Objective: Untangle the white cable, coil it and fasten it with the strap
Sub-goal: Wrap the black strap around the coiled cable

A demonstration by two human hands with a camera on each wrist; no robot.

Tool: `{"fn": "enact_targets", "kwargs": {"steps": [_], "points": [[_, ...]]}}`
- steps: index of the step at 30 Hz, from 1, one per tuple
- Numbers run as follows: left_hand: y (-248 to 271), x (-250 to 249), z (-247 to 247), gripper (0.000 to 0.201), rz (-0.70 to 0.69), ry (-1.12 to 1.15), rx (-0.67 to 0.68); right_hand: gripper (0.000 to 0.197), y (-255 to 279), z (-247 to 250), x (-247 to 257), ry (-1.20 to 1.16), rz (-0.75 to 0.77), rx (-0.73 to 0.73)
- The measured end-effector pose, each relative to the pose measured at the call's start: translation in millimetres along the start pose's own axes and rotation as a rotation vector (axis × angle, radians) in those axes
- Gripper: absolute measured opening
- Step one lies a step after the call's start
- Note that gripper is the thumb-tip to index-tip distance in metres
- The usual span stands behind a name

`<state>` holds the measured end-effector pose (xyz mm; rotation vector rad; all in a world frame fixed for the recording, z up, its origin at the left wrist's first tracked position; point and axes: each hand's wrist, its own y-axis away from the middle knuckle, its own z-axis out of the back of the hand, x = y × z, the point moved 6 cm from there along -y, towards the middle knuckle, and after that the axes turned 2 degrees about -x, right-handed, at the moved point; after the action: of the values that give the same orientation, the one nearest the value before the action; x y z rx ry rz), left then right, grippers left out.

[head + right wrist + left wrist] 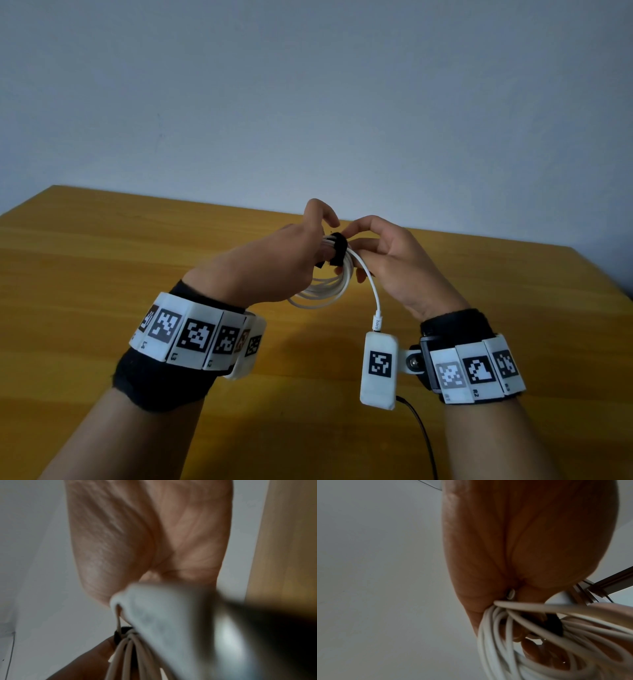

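Holding the coiled white cable (325,284) off the table (102,260) in my left hand (274,260), I see the black strap (339,248) wrapped across its top, right hand (387,260) fingertips pinching it (closer hand); the strap runs crosswise to the loops.

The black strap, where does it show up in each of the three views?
Head: black strap at picture centre, wrapped around the white cable, between both hands.
Left wrist: lower right, dark, partly behind cable loops.
Right wrist: low, left of centre, atop the bundled strands.
Shared landmark: the white cable coil.
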<state>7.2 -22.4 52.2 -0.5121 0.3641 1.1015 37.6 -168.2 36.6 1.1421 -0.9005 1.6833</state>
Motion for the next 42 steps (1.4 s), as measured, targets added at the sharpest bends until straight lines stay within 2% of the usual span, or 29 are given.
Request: {"fn": "enact_targets", "kwargs": {"steps": [5,9,18,31,37,42], "points": [[0.6,0.4,-0.3,0.033,-0.015,-0.007,-0.002,0.027,2.8,-2.7,5.3,0.015,0.026,0.033],[1.3,0.1,1.1,0.027,-0.011,-0.002,0.000,0.029,2.8,-4.3,7.3,0.027,0.042,0.028],[1.3,-0.3,-0.1,0.029,-0.004,-0.035,0.005,0.037,-0.3,0.3,2.1,0.055,0.072,-0.017],[1.8,-3.4,0.6,0.021,-0.048,-0.058,0.013,0.026,-1.3,2.7,-2.5,0.114,0.055,0.041],[2.7,-1.1,1.2,0.017,-0.012,-0.012,0.034,0.024,-2.8,2.1,-1.7,0.020,0.052,-0.030],[3.6,-2.0,0.0,0.008,0.016,0.039,0.074,0.034,-4.4,1.6,-6.0,-0.178,-0.052,-0.037]]}}
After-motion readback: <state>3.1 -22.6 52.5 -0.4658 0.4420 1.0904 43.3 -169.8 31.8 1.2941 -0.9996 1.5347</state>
